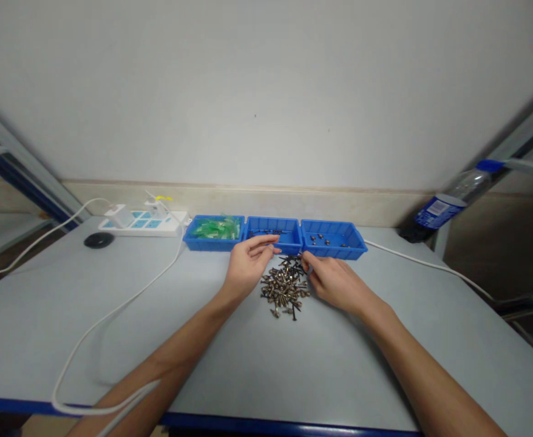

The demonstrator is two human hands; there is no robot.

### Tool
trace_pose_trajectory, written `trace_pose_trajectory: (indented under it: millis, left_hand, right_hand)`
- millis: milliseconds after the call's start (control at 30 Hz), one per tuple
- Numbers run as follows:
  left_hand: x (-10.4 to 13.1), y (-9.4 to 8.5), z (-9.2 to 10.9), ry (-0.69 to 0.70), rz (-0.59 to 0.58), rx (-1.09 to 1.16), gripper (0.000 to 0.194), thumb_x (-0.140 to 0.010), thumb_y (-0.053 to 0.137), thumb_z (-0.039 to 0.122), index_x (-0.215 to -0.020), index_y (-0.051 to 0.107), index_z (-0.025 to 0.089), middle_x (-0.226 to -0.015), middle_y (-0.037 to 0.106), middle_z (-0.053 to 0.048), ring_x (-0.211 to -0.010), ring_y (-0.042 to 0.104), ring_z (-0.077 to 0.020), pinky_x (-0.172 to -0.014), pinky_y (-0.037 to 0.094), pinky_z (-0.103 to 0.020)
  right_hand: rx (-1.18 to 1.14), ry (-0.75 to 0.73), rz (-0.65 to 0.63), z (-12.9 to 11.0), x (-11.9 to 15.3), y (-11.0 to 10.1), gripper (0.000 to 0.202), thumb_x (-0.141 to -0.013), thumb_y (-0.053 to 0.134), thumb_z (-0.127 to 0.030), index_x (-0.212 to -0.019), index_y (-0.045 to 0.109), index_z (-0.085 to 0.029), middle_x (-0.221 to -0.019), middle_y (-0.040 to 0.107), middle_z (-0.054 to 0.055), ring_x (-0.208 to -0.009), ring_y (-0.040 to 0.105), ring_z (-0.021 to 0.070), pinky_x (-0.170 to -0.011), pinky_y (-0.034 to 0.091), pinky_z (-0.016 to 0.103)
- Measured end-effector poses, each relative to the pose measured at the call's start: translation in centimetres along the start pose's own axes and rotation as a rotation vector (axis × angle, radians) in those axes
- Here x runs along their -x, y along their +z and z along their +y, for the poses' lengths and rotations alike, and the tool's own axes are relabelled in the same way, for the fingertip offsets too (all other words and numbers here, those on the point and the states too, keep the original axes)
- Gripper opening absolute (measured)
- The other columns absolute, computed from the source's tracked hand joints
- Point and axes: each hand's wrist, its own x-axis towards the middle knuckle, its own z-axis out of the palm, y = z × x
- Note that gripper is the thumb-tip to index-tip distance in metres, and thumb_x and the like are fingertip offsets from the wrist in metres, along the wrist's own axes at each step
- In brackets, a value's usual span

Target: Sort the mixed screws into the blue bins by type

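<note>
A heap of small metal screws and fasteners (282,288), some dark and thin, others thicker and brassy, lies on the table between my hands. My left hand (248,261) hovers at the front of the middle blue bin (273,221), fingers stretched out and thumb apart, with nothing visible in it. At the right edge of the heap, my right hand (332,282) has thumb and forefinger pinched together; whatever is between them is hidden. Several dark screws lie in the middle bin. The right blue bin (334,230) holds several small brassy pieces.
The left blue bin (209,244) contains green-wrapped pieces (218,228). Further left are a white power strip (170,227) with plugs and a black disc-shaped object (99,240). A white cable (125,297) crosses my left forearm. A bottle (444,206) leans at right.
</note>
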Motion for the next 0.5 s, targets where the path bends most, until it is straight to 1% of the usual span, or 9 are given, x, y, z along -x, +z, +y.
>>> trace_pose_trajectory:
  millis: [133, 233, 267, 333, 400, 433, 500]
  left_hand:
    - [0.1, 0.0, 0.2, 0.001, 0.001, -0.011, 0.024, -0.087, 0.064, 0.026, -0.104, 0.073, 0.013, -0.112, 0.076, -0.013, -0.091, 0.076, -0.0224, -0.086, 0.062, -0.034]
    - [0.1, 0.0, 0.3, 0.004, 0.006, -0.021, 0.022, -0.087, 0.064, 0.025, -0.102, 0.073, 0.012, -0.108, 0.077, -0.013, -0.090, 0.076, -0.0222, -0.085, 0.062, -0.034]
    - [0.1, 0.0, 0.3, 0.002, 0.008, -0.026, 0.021, -0.087, 0.064, 0.025, -0.102, 0.073, 0.012, -0.106, 0.077, -0.013, -0.089, 0.076, -0.0221, -0.084, 0.062, -0.034]
    - [0.1, 0.0, 0.3, -0.004, 0.010, -0.032, 0.021, -0.087, 0.063, 0.024, -0.102, 0.073, 0.012, -0.104, 0.077, -0.013, -0.088, 0.076, -0.0221, -0.082, 0.062, -0.033]
    - [0.1, 0.0, 0.3, -0.009, 0.007, -0.034, 0.021, -0.087, 0.063, 0.024, -0.101, 0.074, 0.013, -0.102, 0.078, -0.012, -0.088, 0.076, -0.0222, -0.081, 0.062, -0.032]
    - [0.1, 0.0, 0.3, -0.009, 0.004, -0.036, 0.021, -0.087, 0.063, 0.025, -0.101, 0.074, 0.013, -0.101, 0.078, -0.012, -0.088, 0.076, -0.0223, -0.080, 0.062, -0.032]
    - [0.1, 0.0, 0.3, -0.009, -0.002, -0.040, 0.021, -0.087, 0.063, 0.025, -0.101, 0.074, 0.013, -0.101, 0.078, -0.011, -0.088, 0.076, -0.0225, -0.081, 0.062, -0.032]
  right_hand:
    - [-0.043, 0.017, -0.002, 0.1, 0.1, -0.4, 0.021, -0.083, 0.042, -0.006, -0.094, 0.054, -0.020, -0.075, 0.061, 0.004, -0.065, 0.053, 0.0184, -0.061, 0.028, 0.031]
    - [-0.057, 0.064, 0.020, 0.1, 0.1, -0.6, 0.019, -0.084, 0.044, -0.009, -0.094, 0.057, -0.020, -0.075, 0.064, 0.005, -0.065, 0.056, 0.0186, -0.061, 0.030, 0.031]
    - [-0.055, 0.088, 0.032, 0.0, 0.0, -0.6, 0.020, -0.086, 0.045, -0.011, -0.098, 0.059, -0.019, -0.077, 0.067, 0.005, -0.066, 0.059, 0.0191, -0.061, 0.031, 0.031]
    - [-0.024, 0.151, 0.043, -0.3, -0.2, -0.6, 0.028, -0.090, 0.046, -0.018, -0.113, 0.062, -0.019, -0.079, 0.071, 0.006, -0.067, 0.063, 0.0208, -0.061, 0.033, 0.032]
    - [0.056, 0.215, 0.016, -0.7, -0.5, -0.5, 0.037, -0.093, 0.046, -0.024, -0.126, 0.062, -0.021, -0.080, 0.073, 0.008, -0.068, 0.066, 0.0235, -0.061, 0.034, 0.033]
    - [0.109, 0.236, -0.004, -0.9, -0.7, -0.5, 0.039, -0.094, 0.044, -0.026, -0.129, 0.063, -0.021, -0.081, 0.074, 0.010, -0.069, 0.068, 0.0252, -0.060, 0.034, 0.033]
    - [0.216, 0.242, -0.045, -1.2, -1.0, -0.5, 0.040, -0.096, 0.040, -0.026, -0.126, 0.066, -0.020, -0.083, 0.076, 0.013, -0.071, 0.070, 0.0283, -0.060, 0.036, 0.034]
